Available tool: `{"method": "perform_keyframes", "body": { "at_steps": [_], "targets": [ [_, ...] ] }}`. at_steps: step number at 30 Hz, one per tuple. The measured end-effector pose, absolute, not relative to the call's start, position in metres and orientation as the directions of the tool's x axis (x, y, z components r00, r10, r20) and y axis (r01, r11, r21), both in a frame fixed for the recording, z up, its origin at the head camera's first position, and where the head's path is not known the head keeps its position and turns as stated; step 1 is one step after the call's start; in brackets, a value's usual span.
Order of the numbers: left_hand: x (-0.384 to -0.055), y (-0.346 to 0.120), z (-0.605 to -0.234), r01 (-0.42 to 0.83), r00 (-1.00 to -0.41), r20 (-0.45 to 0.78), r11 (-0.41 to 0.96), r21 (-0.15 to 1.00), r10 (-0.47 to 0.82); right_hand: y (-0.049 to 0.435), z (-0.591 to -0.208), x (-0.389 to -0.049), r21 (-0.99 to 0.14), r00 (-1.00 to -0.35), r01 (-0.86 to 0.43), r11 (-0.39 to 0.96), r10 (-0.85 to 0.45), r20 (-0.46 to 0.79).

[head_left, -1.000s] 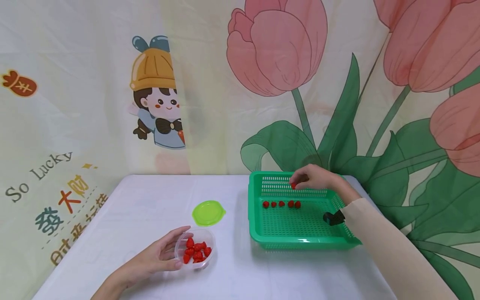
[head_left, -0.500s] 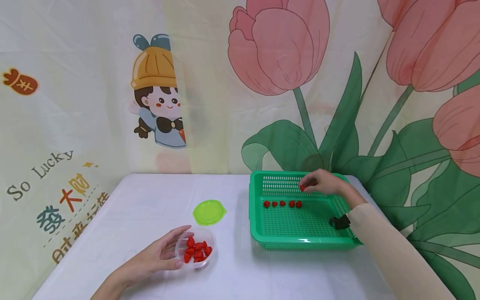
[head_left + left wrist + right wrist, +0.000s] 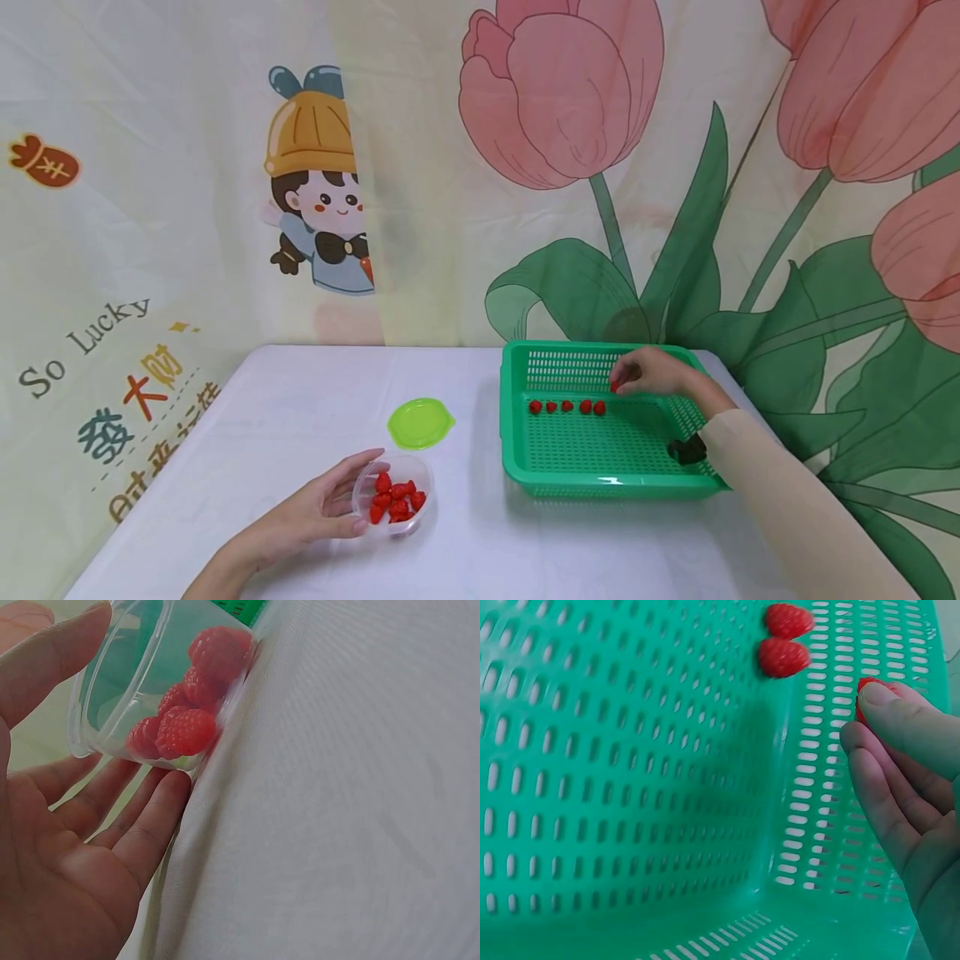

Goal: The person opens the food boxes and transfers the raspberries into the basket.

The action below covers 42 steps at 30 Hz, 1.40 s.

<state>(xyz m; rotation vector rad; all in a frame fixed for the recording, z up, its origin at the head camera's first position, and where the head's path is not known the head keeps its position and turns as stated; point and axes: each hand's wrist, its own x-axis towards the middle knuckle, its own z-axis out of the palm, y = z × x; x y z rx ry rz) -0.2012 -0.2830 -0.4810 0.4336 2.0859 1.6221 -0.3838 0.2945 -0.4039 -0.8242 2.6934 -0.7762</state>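
My left hand (image 3: pixel 318 510) steadies a clear plastic tub (image 3: pixel 417 465) on the table, thumb on one side and fingers on the other. Several red raspberries (image 3: pixel 187 731) lie heaped inside it. Over the back right part of the green slotted basket (image 3: pixel 585 481), my right hand (image 3: pixel 651 372) pinches one raspberry (image 3: pixel 864 697) between thumb and fingers. That raspberry is held above the basket floor, beside the back wall. A row of several raspberries (image 3: pixel 567 407) runs along the floor near that wall, to the left of the right hand.
A lime-green lid (image 3: pixel 420 423) lies flat behind the tub. The white-covered table (image 3: pixel 465 550) meets a printed curtain (image 3: pixel 420 167) at the back. A black wrist camera (image 3: pixel 686 451) on the right arm hangs over the basket's right side.
My right hand has moved to the right and slightly down toward the basket floor, still pinching the raspberry. The left hand and tub stay in place.
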Motion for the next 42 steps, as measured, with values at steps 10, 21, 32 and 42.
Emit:
{"method": "perform_keyframes", "body": {
  "at_steps": [10, 21, 32, 42],
  "targets": [
    [-0.201, -0.283, -0.48, -0.024, -0.841, -0.153, 0.246, 0.969, 0.518, 0.294, -0.414, -0.391, -0.489, -0.81, -0.445, 0.751, -0.57, -0.139],
    [-0.201, -0.283, -0.48, -0.036, -0.838, -0.16, 0.24, 0.97, 0.521, 0.29, -0.428, -0.396, -0.45, -0.8, -0.456, 0.768, -0.575, -0.171],
    [-0.2, -0.284, -0.481, -0.036, -0.84, -0.158, 0.236, 0.971, 0.519, 0.285, -0.426, -0.392, -0.42, -0.801, -0.439, 0.794, -0.558, -0.216],
    [-0.2, -0.284, -0.48, -0.037, -0.842, -0.161, 0.242, 0.969, 0.515, 0.282, -0.414, -0.388, -0.399, -0.798, -0.45, 0.799, -0.561, -0.221]
  ]
}}
